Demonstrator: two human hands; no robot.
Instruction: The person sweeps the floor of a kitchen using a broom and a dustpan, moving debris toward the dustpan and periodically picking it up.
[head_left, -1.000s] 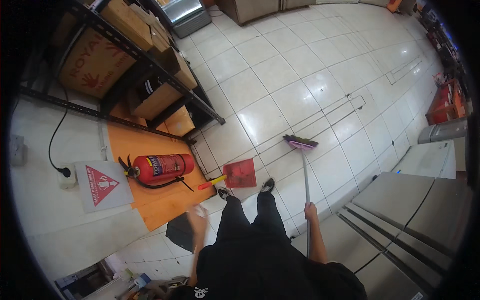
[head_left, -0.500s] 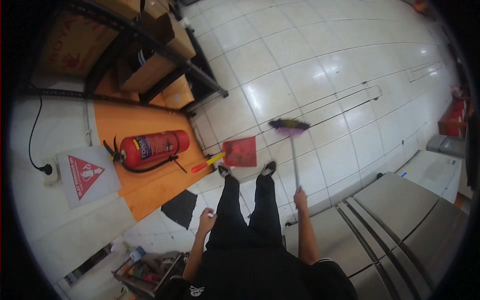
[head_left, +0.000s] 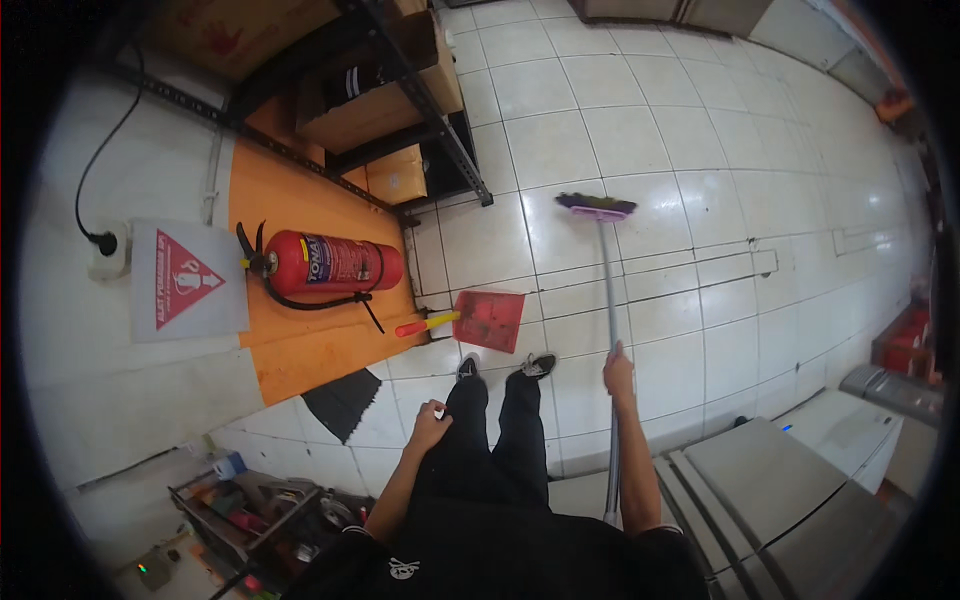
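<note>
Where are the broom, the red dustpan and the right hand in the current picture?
Broom [head_left: 609, 290]: head view, on the grey pole, between brush and hand.
Red dustpan [head_left: 489, 322]: head view, on the flat pan.
Right hand [head_left: 619, 375]: head view, on its back, gripping the pole.

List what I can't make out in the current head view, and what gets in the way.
All in the head view:
Left hand: its curled fingers hide the palm, so whether it holds something small is unclear.
Broom handle: its near end is hidden by the black shirt.
Top-left box: cut off by the upper edge.
Red things near the right rim: too blurred to identify.
</note>
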